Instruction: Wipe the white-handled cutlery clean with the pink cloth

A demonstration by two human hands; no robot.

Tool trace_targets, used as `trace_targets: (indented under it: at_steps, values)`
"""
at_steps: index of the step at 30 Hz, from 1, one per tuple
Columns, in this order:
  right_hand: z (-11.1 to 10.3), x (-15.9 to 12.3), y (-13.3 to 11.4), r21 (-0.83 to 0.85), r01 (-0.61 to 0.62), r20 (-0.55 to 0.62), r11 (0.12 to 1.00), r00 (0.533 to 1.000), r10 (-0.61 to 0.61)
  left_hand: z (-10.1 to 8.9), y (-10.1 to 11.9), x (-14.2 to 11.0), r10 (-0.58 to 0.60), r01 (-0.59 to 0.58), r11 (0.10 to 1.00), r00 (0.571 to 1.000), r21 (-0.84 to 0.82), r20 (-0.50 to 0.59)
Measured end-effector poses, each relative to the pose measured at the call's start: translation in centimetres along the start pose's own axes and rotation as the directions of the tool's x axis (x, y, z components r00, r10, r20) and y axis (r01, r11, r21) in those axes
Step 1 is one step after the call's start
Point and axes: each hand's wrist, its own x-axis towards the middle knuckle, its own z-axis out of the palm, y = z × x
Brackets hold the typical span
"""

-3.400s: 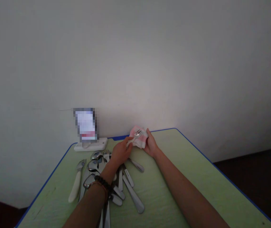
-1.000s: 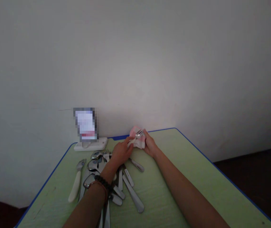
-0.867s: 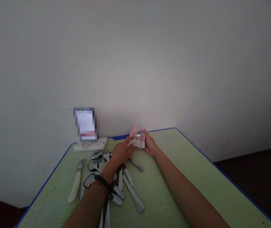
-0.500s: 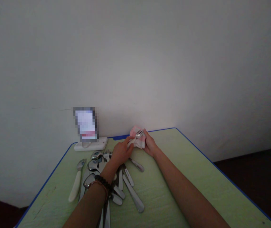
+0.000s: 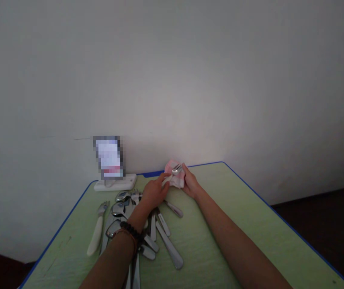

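My left hand (image 5: 156, 192) is closed round the pale handle of a fork (image 5: 177, 169), whose metal head points up and to the right. Behind the fork head is a pink and white cloth (image 5: 171, 164), gripped at its right side by my right hand (image 5: 190, 182). The fork's head lies against the cloth. Beneath my left forearm is a loose pile of metal spoons (image 5: 118, 209) and forks (image 5: 135, 196), partly hidden by the arm. To the left of the pile lies another fork with a cream handle (image 5: 95, 237).
A phone (image 5: 110, 156) with a blurred screen stands on a white base (image 5: 116, 183) at the table's back left. The green table (image 5: 208, 241) has a blue edge and meets a plain wall (image 5: 172, 80) behind. Several handles stick out rightward from the pile.
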Motion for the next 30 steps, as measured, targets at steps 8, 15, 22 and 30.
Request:
trace_targets:
  at_steps: [8,15,22,30]
  values:
    - [0.06,-0.02,-0.05,-0.002,-0.016,-0.012,1.000,1.000,0.016,0.06,0.04,-0.01,-0.014,0.014,1.000,1.000,0.008,0.010]
    - [-0.08,-0.06,0.02,0.000,0.002,0.037,1.000,0.999,-0.002,-0.04,0.11,-0.05,-0.019,0.019,1.000,1.000,0.009,0.017]
    - [-0.03,-0.04,-0.02,0.006,0.005,0.025,1.000,1.000,-0.006,-0.07,0.14,-0.04,-0.013,0.013,1.000,1.000,0.001,0.010]
    - [-0.06,0.00,0.03,-0.011,0.026,0.031,1.000,0.999,-0.025,-0.04,0.11,-0.01,-0.025,0.025,1.000,1.000,0.008,0.016]
